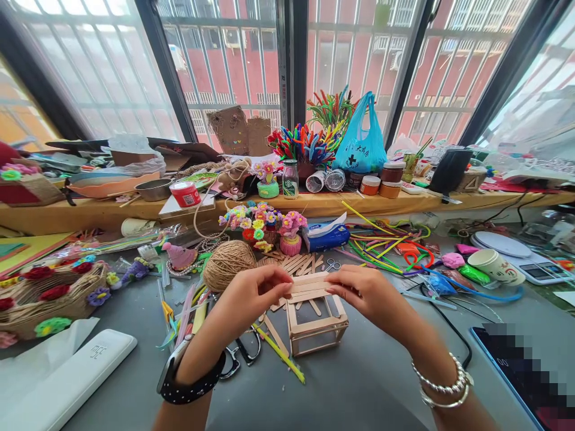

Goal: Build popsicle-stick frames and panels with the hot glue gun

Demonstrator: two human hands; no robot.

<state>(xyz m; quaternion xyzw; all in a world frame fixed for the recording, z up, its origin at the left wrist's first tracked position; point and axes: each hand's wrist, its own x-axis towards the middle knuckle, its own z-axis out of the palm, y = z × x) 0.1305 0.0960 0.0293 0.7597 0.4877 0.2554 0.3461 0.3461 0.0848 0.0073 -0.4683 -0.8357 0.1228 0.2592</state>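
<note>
Both hands pinch a flat panel of pale wooden sticks (309, 286): the left hand (251, 296) grips its nine o'clock end, the right hand (363, 294) its three o'clock end. Just below stands a boxy stick frame (317, 332) on the smooth grey table (350, 383). At eleven o'clock sits a rough ball of twine (228, 263).

Both forearms come up from the bottom edge and bend toward each other, so the two hands meet near the middle. The left hand (251, 294) has its fingers curled, with the thumb and fingertips pinched together and pointing to the right. The right hand (366, 296) faces it, its fingertips pinched as well and pointing left, close to the left fingertips but not touching them.
</note>
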